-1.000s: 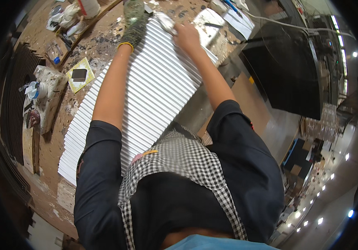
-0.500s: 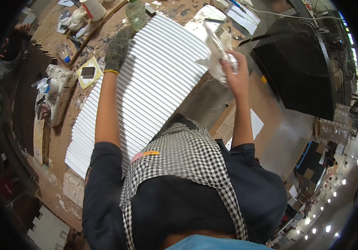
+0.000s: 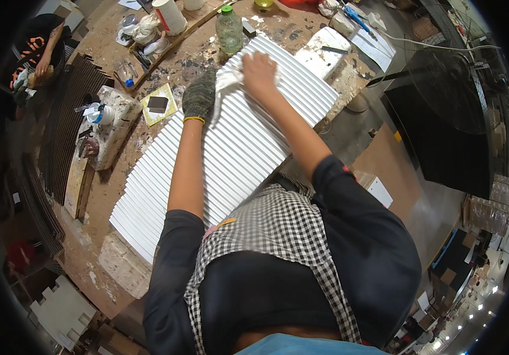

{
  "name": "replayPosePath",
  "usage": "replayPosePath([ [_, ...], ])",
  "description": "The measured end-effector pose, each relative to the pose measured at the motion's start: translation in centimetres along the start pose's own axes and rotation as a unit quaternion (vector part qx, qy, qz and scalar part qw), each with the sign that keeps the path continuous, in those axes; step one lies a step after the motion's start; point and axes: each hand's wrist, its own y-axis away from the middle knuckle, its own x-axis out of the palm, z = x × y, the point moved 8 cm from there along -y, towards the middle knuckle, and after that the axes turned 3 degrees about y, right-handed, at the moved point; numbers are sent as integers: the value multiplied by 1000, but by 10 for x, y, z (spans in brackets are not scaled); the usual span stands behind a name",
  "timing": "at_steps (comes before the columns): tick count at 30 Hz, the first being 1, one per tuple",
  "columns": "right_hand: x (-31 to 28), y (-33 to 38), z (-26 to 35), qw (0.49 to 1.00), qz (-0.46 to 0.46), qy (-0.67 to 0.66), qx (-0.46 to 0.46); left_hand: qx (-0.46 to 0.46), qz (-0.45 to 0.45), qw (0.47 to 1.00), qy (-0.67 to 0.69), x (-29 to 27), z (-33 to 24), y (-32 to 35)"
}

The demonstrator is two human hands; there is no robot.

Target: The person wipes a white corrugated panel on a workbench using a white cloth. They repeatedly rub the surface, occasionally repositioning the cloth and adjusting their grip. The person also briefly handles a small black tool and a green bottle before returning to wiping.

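Okay, so the right hand (image 3: 260,77) is back over the ridged white panel (image 3: 237,154) on the worktable (image 3: 293,29), clutching a white cloth (image 3: 228,78) that was off the side half a second ago. Looks like wiping's back on. Gloved left hand (image 3: 199,97) is at the panel's edge; can't tell if it's gripping.

Part of the rag (image 3: 229,78) is tucked under the right hand (image 3: 260,77) and it's pretty blurry, so no clue how it's folded, and the glove (image 3: 200,94) covers the left hand's (image 3: 198,102) fingers. The ribbed panel (image 3: 239,142) loses some of its near edge behind the apron (image 3: 269,222). Over at the table's (image 3: 290,26) far edge, a red thing (image 3: 299,3) gets chopped off, too little showing to tell what.
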Motion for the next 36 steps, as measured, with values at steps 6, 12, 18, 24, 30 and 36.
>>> replayPosePath([
  [6,38,-98,62,992,13,-43,-120,-59,31,995,77,14,16,-16],
  [12,-100,-20,-5,981,1,-66,-184,-31,16,996,83,0,8,-3],
  [18,-109,99,-91,997,-50,41,-52,-1,16,1000,23,4,-4,-1],
  [24,-39,98,-70,988,-54,131,-60,-2,11,1000,17,3,-3,6],
  [30,25,-30,1,993,20,109,-47,-26,27,999,15,21,12,-2],
  [36,29,-108,33,990,75,42,-110,73,-121,990,-14,22,10,-5],
])
